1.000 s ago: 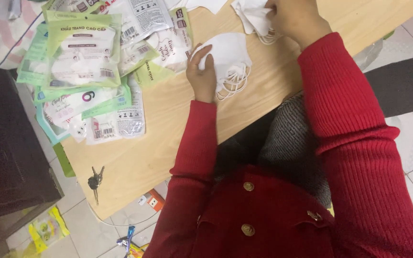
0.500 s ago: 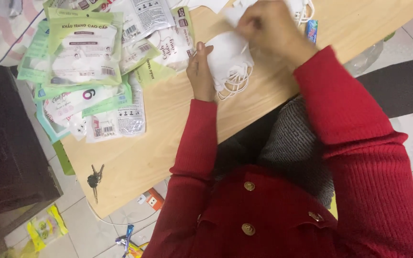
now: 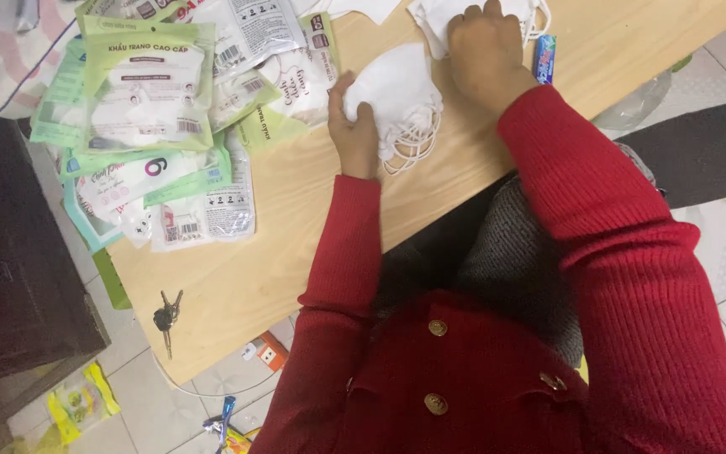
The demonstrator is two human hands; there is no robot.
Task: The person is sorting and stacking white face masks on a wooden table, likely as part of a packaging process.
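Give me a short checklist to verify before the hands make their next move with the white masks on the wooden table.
1. Left hand grips the white folded face mask: ok.
2. Right hand rests on the pile of white masks at the far edge: ok.
3. White elastic ear loops free of tangles: cannot tell.
4. Light wooden table has bare surface near the hands: ok.
5. Green and clear plastic mask packets kept apart from the held mask: ok.
6. Dark bunch of keys safely away from the table edge: not ok, it lies close to it.

White mask stack [image 3: 397,97] on table edge
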